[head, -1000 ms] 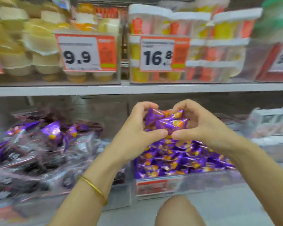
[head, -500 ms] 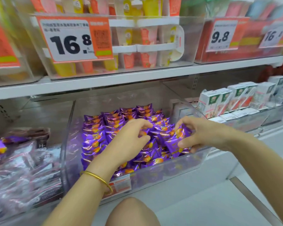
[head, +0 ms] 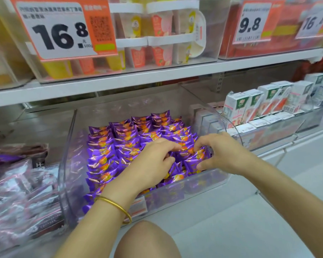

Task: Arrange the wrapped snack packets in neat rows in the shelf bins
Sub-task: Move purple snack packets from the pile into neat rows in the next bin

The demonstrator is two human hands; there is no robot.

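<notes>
Bundle [head: 193, 159] of purple wrappers, gripped between both your hands, now sits low inside the clear bin [head: 67, 174]. A second ago you held it up above the bin, and half a second ago you were bringing it down. Your left hand [head: 153, 161] curls its fingers over the bundle's near side, thumb tucked beneath. Your right hand [head: 222, 155] pinches the far side between thumb and fingers, so the two hands are close together with only the bundle between them. Beyond your left hand and out past its knuckles, the snack packets [head: 108, 146] already stand in tidy rows running to the back of the bin. The patch directly under your hands looks looser, so this lowering probably fills the last gap; you have not let go yet. Your hands cover most of the bundle, so I cannot tell how many packets it holds or whether they sit square. The bin's front wall blurs whatever lies below your wrists. Left of your left hand, the bagged goods [head: 17, 192] are smeared and cut off at the edge. Right of your right hand stand small cartons [head: 250, 105], their print too soft to read. Above your hands, a price tag [head: 58, 30] reads 16.8.
</notes>
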